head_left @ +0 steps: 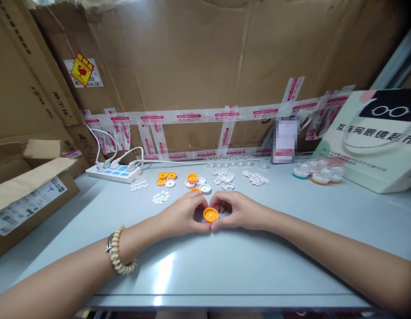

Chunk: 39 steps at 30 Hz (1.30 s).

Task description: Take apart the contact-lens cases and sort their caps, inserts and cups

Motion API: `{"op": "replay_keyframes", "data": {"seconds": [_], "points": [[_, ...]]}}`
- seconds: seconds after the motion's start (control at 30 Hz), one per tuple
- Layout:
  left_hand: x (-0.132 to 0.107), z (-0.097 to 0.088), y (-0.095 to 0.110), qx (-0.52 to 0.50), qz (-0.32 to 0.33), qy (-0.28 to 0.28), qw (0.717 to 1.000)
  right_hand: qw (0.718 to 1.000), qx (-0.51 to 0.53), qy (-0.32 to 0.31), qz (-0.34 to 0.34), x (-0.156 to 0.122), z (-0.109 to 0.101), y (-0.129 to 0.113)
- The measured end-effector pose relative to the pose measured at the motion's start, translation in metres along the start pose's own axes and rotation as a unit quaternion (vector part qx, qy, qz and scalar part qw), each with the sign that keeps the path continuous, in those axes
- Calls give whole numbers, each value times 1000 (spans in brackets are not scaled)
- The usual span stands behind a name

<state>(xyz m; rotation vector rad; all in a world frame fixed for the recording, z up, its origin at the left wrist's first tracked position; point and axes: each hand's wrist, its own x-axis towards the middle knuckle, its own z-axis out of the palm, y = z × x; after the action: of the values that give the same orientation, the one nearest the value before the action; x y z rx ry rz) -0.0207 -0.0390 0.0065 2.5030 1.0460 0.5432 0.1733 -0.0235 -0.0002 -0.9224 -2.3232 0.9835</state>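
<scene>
Between my two hands is a round orange cap (211,215) with a raised rim and a small pale spot in its middle. My left hand (185,212) curls around its left side, thumb at the near edge. From the right, my right hand (237,210) grips the same cap with thumb and bent fingers. Both thumbs nearly meet in front of it. Just beyond my fingers lie white round caps (205,189) and an orange cap (192,178). Another orange piece is partly hidden behind my left hand.
Further left are orange caps (162,176), small white discs (160,197) and a power strip (114,172). White lattice pieces (224,179), clear cups (230,161) and a phone (285,141) stand behind. Clear-topped assemblies (318,170) and a paper bag (374,141) are right; a cardboard box (32,190) is left.
</scene>
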Motion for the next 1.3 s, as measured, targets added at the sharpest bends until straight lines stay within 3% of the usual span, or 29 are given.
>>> {"op": "replay_keyframes", "data": {"seconds": [0.27,0.4,0.53,0.7,0.9,1.13,1.3], "points": [[1,-1,2,-24,-4,-10,1000,998,37,38,-36,-1,-9,-7],[-1,-2,3,-42,-10,-11,999,990,53,132,13,4,-17,-5],[-1,-2,3,-61,-11,-20,998,974,-28,221,31,19,-12,8],[-1,-2,3,-65,-6,-28,997,966,-138,221,-3,31,4,22],[-2,-2,3,-65,-9,-30,997,959,-143,243,-6,32,8,28],[-1,-3,4,-59,-8,-32,998,972,-60,226,4,24,0,15],[-1,-7,0,-50,18,-31,998,1000,-12,20,-11,2,-15,4]]}}
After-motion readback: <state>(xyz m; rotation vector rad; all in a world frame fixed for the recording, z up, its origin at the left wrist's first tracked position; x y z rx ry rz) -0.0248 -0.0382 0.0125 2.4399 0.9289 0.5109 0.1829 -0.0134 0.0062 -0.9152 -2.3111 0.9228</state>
